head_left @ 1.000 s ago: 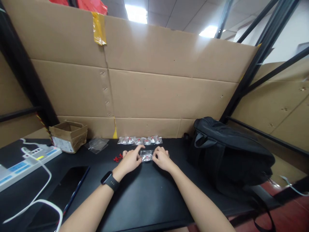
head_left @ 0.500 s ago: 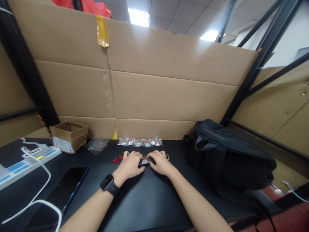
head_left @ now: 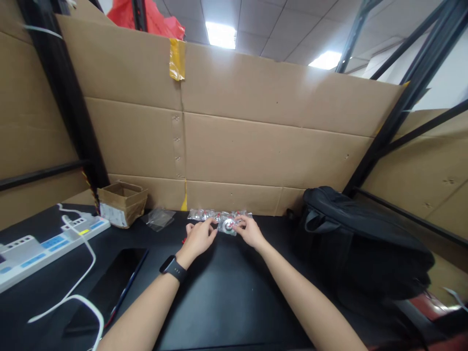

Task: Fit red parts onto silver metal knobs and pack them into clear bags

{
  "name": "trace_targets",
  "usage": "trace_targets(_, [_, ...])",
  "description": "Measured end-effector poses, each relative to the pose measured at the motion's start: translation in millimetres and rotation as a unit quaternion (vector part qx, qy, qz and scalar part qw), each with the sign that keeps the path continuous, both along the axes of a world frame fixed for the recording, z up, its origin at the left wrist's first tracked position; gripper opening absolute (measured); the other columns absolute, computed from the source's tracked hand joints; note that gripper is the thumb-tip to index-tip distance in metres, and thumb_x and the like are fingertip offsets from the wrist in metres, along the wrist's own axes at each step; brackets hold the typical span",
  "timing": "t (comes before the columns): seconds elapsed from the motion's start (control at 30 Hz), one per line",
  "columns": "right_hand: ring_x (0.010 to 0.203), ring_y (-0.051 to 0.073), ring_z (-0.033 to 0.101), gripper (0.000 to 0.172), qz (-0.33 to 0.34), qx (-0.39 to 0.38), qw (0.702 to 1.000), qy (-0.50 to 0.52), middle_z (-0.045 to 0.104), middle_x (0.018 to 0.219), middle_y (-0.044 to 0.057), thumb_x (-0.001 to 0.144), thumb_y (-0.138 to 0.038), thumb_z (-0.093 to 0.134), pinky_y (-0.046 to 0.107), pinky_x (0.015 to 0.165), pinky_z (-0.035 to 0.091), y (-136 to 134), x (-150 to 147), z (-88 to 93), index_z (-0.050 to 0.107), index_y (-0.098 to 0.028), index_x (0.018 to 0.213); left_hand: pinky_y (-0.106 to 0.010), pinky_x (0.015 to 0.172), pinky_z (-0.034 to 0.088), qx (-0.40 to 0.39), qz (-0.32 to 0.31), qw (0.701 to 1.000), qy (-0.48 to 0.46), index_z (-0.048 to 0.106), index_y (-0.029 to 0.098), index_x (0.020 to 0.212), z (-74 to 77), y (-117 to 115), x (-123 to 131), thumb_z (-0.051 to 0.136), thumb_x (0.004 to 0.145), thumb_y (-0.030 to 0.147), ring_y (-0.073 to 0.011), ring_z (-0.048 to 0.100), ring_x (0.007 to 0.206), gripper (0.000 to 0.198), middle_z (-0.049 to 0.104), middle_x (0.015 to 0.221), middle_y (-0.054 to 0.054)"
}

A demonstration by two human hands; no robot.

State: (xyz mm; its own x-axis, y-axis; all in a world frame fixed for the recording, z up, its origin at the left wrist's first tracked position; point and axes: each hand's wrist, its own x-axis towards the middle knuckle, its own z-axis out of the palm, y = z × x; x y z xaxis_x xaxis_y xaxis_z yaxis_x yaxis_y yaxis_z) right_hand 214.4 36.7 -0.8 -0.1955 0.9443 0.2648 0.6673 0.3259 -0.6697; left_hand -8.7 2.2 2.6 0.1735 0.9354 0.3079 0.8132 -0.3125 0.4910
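Note:
In the head view, a small clear plastic packet shows a round silvery piece with red at its centre. The fingertips of my right hand pinch this packet at its right edge. My left hand, with a dark watch at the wrist, is just left of the packet, its thumb and forefinger apart and nothing visible between them. Behind both hands lies a row of similar shiny packets along the cardboard wall; my fingers and the held packet cover part of it. A bit of red cord peeks out beside my left hand.
On the left are a power strip with a white cable, a dark tablet-like slab, a small open cardboard box and flat clear bags. A black bag stands at the right. Cardboard walls the back.
My hands have moved forward to the row of packets, the packet going with my right hand. My left fingers have come off it. The camera view has shifted slightly left.

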Motion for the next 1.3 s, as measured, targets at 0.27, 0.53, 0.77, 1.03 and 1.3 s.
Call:
trace_targets(0.27, [0.104, 0.027, 0.065, 0.024, -0.117, -0.058, 0.988, -0.081, 0.076, 0.099, 0.004, 0.080, -0.028, 0.070, 0.045, 0.089, 0.039, 64, -34, 34.4, 0.070, -0.030, 0.104, -0.045, 0.090, 0.032, 0.026, 0.062, 0.995, 0.079, 0.070, 0.029, 0.101, 3.8, 21, -71, 0.055, 0.082, 0.012, -0.0304, 0.053, 0.112, 0.029, 0.071, 0.111, -0.006])
trace_targets(0.53, [0.094, 0.024, 0.064, 0.019, -0.152, 0.050, 0.973, -0.167, 0.074, 0.091, 0.006, 0.086, -0.031, 0.063, 0.045, 0.093, 0.030, 49, -32, 20.7, 0.066, -0.023, 0.103, -0.044, 0.097, 0.035, -0.049, -0.109, 0.988, 0.097, 0.077, 0.034, 0.093, 0.0, 20, -72, 0.076, 0.073, 0.038, -0.0288, 0.051, 0.112, 0.020, 0.068, 0.108, -0.003])
trace_targets(0.77, [0.092, 0.021, 0.065, 0.042, 0.037, -0.045, 0.989, -0.136, 0.071, 0.107, 0.007, 0.066, -0.016, 0.075, 0.030, 0.080, 0.047, 8, 68, 22.8, 0.073, -0.021, 0.107, -0.043, 0.094, 0.032, -0.036, -0.122, 0.986, 0.111, 0.073, 0.027, 0.081, -7.9, 17, -49, 0.064, 0.084, 0.032, -0.0284, 0.050, 0.111, 0.011, 0.069, 0.102, -0.005])
trace_targets(1.03, [0.089, 0.020, 0.067, 0.045, 0.066, -0.030, 0.996, -0.060, 0.075, 0.100, 0.004, 0.064, -0.021, 0.080, 0.033, 0.086, 0.050, -23, 96, -3.9, 0.073, -0.021, 0.108, -0.038, 0.094, 0.031, -0.005, -0.147, 0.988, 0.046, 0.067, 0.025, 0.096, -3.1, 4, -15, 0.055, 0.094, 0.039, -0.0217, 0.057, 0.105, 0.019, 0.071, 0.098, -0.003])
trace_targets(1.3, [0.086, 0.017, 0.066, 0.044, 0.064, 0.000, 0.998, -0.023, 0.073, 0.100, 0.003, 0.066, -0.021, 0.079, 0.031, 0.084, 0.050, -26, 95, 0.1, 0.070, -0.022, 0.110, -0.037, 0.091, 0.027, 0.007, -0.151, 0.987, 0.057, 0.071, 0.034, 0.105, -13.1, 1, 0, 0.050, 0.097, 0.036, -0.0220, 0.056, 0.110, 0.022, 0.072, 0.107, -0.002])
